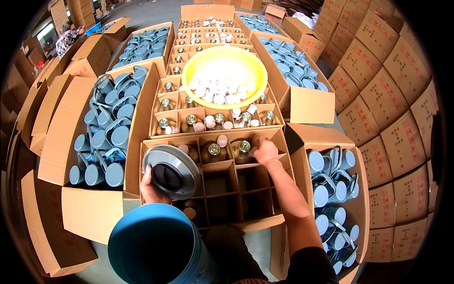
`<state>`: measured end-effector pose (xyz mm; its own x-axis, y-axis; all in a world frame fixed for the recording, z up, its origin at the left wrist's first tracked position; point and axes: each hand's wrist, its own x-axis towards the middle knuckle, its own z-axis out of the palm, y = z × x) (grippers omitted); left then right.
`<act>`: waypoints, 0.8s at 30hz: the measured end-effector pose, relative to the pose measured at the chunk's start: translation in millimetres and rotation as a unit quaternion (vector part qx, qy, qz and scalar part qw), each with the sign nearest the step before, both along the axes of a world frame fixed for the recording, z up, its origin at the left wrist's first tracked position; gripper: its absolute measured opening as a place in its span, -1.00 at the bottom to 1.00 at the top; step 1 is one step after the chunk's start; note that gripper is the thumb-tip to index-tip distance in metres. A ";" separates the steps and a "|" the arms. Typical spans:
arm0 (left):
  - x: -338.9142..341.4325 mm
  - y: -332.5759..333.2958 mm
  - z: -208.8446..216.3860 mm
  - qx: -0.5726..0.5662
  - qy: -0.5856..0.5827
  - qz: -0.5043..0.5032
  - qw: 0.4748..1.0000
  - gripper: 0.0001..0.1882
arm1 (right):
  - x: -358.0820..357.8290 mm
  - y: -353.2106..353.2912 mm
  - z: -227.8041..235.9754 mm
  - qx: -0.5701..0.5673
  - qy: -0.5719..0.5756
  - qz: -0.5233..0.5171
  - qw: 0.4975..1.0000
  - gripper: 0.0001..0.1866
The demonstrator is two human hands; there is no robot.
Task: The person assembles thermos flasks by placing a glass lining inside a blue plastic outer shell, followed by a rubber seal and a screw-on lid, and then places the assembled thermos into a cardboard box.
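Observation:
My left hand [150,189] grips a grey round lid-like part [188,165] with a black centre, tilted above the near carton. Just below it is an open blue cylindrical shell [142,215], its dark mouth facing up. My right hand [266,150] reaches into the far right compartment of the near carton [265,222], fingers curled down; what they hold, if anything, is hidden. Beside it stands a glass bottle-like liner [244,147] with a shiny silvery mouth. Another liner [214,150] stands to its left, with a pale round stopper [222,140] by it.
Beyond, a yellow basin [259,75] of small white pieces rests on a divided carton [153,106] of liners. Cartons of blue handled lids or cups [113,137] flank it left and right [336,189]. Stacked cartons [383,113] wall the right. A person [68,42] is far left.

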<state>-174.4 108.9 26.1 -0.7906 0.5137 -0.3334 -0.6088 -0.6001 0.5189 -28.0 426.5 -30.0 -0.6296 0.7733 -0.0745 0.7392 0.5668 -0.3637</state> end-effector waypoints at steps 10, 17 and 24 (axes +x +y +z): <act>13.4 19.8 8.3 -0.020 -0.027 0.030 0.999 -0.62 | -42.2 -22.9 -23.4 -0.030 0.024 0.083 0.996 -0.52; 11.2 20.3 -4.5 -0.006 -0.049 -0.008 0.999 -0.67 | -47.6 4.3 -40.1 -0.030 -0.086 0.044 0.995 -0.53; 20.8 36.7 14.3 0.020 -0.091 -0.028 0.995 -0.66 | -30.3 -21.0 -28.5 0.039 -0.051 0.057 0.996 -0.33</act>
<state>-153.5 145.6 40.5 -0.6888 0.5714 -0.4460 -0.7235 -0.5805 0.3736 -58.3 405.6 -58.5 -0.7065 0.7027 -0.0843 0.6986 0.6733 -0.2421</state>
